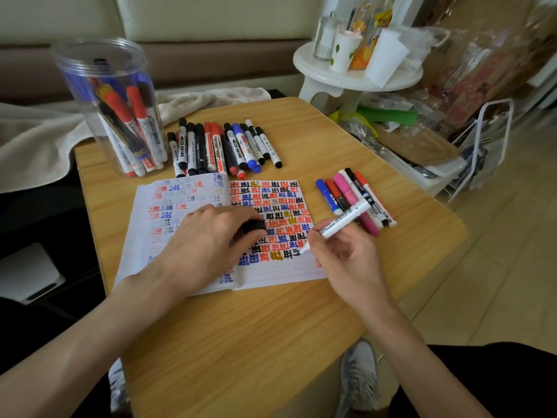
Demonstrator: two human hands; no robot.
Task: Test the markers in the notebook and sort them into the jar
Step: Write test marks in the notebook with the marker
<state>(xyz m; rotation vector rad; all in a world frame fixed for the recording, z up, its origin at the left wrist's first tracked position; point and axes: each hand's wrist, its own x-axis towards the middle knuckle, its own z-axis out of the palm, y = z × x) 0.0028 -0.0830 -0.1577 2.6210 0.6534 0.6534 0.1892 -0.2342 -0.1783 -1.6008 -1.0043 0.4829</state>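
Head view: my left hand [208, 245] rests on the notebook [280, 271] to pin it flat, its fingers [241, 217] curled round the black cap [254, 226]. My right hand [340, 257] pinches the white marker [343, 220], tip on the page for testing. The jar [111, 116] stands part-filled at the tabletop's [271, 327] far left corner.

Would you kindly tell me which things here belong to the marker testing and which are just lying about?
For the job: notebook, white marker gripped by the right hand, black cap held by the left hand, jar, marker row, marker cluster.
Lying about: stool, leaf-print cup, towel.
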